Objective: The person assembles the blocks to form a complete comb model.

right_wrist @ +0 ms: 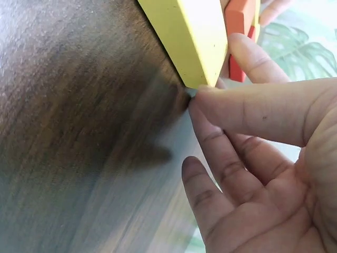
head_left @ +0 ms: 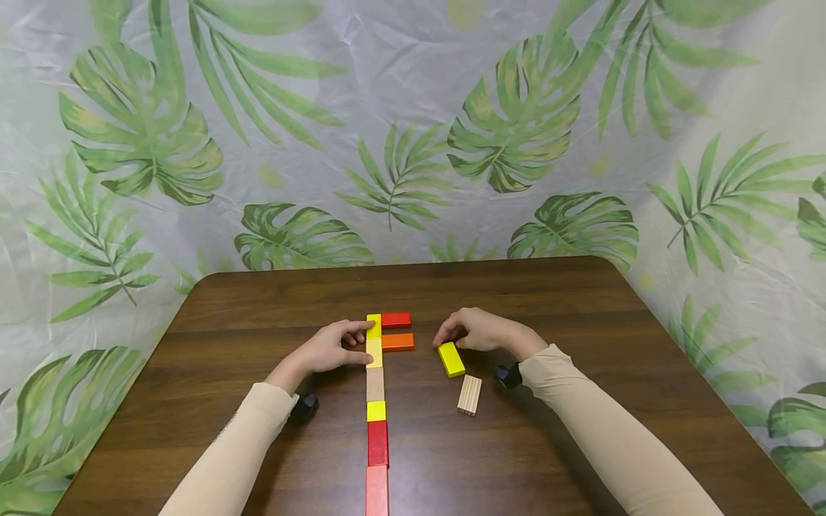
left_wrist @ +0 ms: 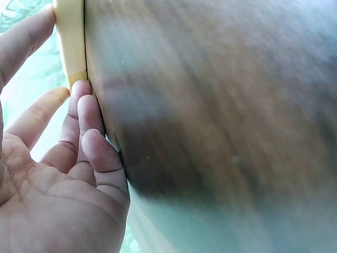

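Note:
A column of wooden blocks runs toward the near edge, with a yellow block (head_left: 373, 324) at its far end and a pale yellow block (head_left: 373, 351) just below. My left hand (head_left: 329, 347) is beside it on the left. Its extended index finger touches the yellow block and its thumb touches the pale yellow one; the other fingers are bent on the table. To the right, my right hand (head_left: 484, 331) pinches the end of a separate yellow block (head_left: 452, 360) between thumb and index finger. That block lies tilted on the table, as the right wrist view (right_wrist: 197, 37) also shows.
A red block (head_left: 396, 320) and an orange block (head_left: 398, 342) stick out rightward from the column. Lower down come a light wood block (head_left: 375, 384), a small yellow one (head_left: 376, 411), and red ones (head_left: 378, 444). A striped wood block (head_left: 470, 395) lies near the right hand.

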